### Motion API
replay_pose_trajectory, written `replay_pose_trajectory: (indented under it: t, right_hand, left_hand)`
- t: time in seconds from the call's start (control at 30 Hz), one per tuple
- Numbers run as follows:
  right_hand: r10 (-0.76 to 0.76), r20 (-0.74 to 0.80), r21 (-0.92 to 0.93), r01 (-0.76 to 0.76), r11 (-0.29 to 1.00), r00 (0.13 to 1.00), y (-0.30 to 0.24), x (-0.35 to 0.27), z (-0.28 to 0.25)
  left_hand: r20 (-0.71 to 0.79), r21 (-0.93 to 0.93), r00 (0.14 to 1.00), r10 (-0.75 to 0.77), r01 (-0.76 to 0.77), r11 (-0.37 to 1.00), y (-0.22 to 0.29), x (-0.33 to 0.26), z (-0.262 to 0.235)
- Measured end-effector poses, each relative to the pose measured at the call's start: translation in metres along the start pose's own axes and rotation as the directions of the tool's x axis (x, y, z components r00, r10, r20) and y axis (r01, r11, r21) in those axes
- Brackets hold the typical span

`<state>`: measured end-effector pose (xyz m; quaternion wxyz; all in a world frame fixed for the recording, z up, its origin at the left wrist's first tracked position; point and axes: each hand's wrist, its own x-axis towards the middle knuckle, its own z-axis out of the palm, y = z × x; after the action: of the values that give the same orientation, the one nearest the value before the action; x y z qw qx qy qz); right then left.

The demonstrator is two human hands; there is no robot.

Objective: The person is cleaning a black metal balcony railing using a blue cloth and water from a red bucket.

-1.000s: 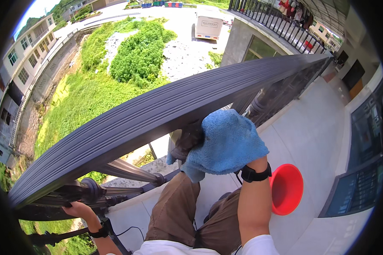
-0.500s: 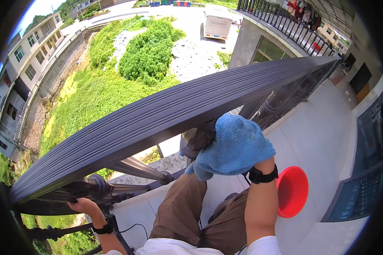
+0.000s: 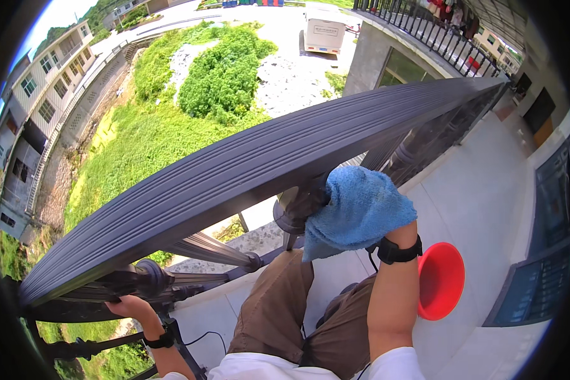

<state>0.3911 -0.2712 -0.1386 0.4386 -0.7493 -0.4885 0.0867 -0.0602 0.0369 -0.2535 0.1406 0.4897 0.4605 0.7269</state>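
A blue terry cloth (image 3: 361, 209) drapes over my right hand (image 3: 404, 233) and hides its fingers; only the part by the wrist shows. Cloth and hand press against a dark baluster (image 3: 294, 206) just below the broad ribbed handrail (image 3: 253, 168). At the lower left, my left hand (image 3: 132, 306) closes on another dark baluster (image 3: 107, 282) under the rail, its fingertips partly out of sight. Both wrists wear black bands.
A red plastic bucket (image 3: 442, 280) stands on the pale tiled floor (image 3: 468, 190) right of my right forearm. A thin black cable (image 3: 212, 335) lies near my legs. Dark-framed windows (image 3: 532, 278) line the right wall. Beyond the railing, the ground drops to green plants (image 3: 225, 82).
The cloth under my right hand has shifted slightly on the baluster, and its lower left end has pulled in, baring more of the baluster. My left hand keeps its hold.
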Motion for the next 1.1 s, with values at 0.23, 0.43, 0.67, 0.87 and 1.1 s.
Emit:
replay_pose_trajectory:
  t: [0.23,0.43,0.67,0.87,1.1]
  right_hand:
    - [-0.076,0.02,-0.069,0.077,0.995,0.997,-0.004,0.005,0.033]
    - [0.201,-0.142,0.198,-0.171,0.965,0.969,0.019,-0.027,-0.005]
    - [0.109,-0.084,0.124,-0.098,0.987,0.99,0.008,-0.016,0.01]
    - [-0.107,0.11,-0.074,0.115,0.991,0.988,-0.02,0.001,0.025]
    - [-0.17,0.207,-0.079,0.19,0.979,0.963,-0.035,0.015,0.028]
  left_hand:
    - [-0.028,0.033,0.999,-0.02,0.021,0.999,-0.005,0.002,-0.004]
    - [-0.03,-0.016,0.997,-0.065,0.065,0.998,-0.006,0.002,-0.005]
    - [-0.024,0.057,0.998,0.05,-0.049,0.997,0.0,0.005,-0.008]
    - [-0.013,0.06,0.999,0.045,-0.045,0.997,-0.003,-0.001,-0.002]
    - [-0.024,0.105,0.996,0.085,-0.082,0.991,-0.01,0.001,-0.011]
